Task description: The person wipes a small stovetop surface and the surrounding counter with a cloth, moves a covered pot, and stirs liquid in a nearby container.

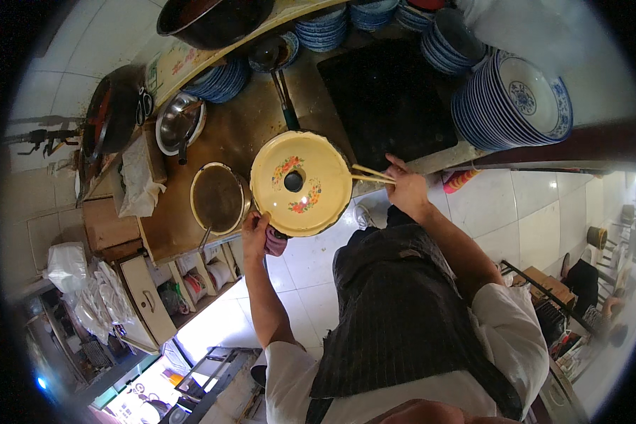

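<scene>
Here, yellow lid (316, 179) between left hand (255, 237), clasping cloth (276, 244) at its rim, and right hand (408, 189), gripping sticks (373, 174)

Both arms reach forward, bent at the elbows, with bare forearms. The left forearm (265, 300) rises almost straight to the left hand (255, 232), whose fingers are bent. The right forearm (459, 244) slants inward from the right, ending in the right hand (410, 191), set higher in view, its fingers mostly curled, one extended outward.

Chopsticks (376, 172) and cloth (275, 244) flank the yellow floral lid (302, 185).
</scene>
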Demonstrator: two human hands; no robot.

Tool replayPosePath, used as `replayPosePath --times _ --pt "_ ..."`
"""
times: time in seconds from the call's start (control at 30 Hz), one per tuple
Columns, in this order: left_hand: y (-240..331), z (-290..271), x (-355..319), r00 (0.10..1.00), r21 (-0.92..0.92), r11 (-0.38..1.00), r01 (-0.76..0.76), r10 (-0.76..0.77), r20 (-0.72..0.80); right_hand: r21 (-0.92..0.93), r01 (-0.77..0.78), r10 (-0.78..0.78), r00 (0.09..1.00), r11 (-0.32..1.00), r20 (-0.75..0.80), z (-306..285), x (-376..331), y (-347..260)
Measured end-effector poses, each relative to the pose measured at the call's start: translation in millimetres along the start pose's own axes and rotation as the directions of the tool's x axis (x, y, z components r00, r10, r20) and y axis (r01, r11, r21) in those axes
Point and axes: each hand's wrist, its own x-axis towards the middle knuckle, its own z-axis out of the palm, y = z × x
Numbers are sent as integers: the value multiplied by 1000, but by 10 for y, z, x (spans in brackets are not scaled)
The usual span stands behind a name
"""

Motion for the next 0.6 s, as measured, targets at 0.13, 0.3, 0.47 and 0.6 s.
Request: replayPosePath --times 0.13,0.3,0.47,0.6 --pt "-84 -27 59 1000 -59 998 3 -3 5 505 -151 212 975 850 -65 219 246 -204" --pt "-74 16 77 999 -66 997 -35 35 -1 476 -323 262 946 818 192 528 650 -406" --pt "-194 18 92 988 -79 985 -151 149 -33 531 -379 298 925 758 234 581 729 -455" --pt "-128 44 60 988 -13 989 -149 149 -33 520 -328 287 944 789 159 712 711 -387"
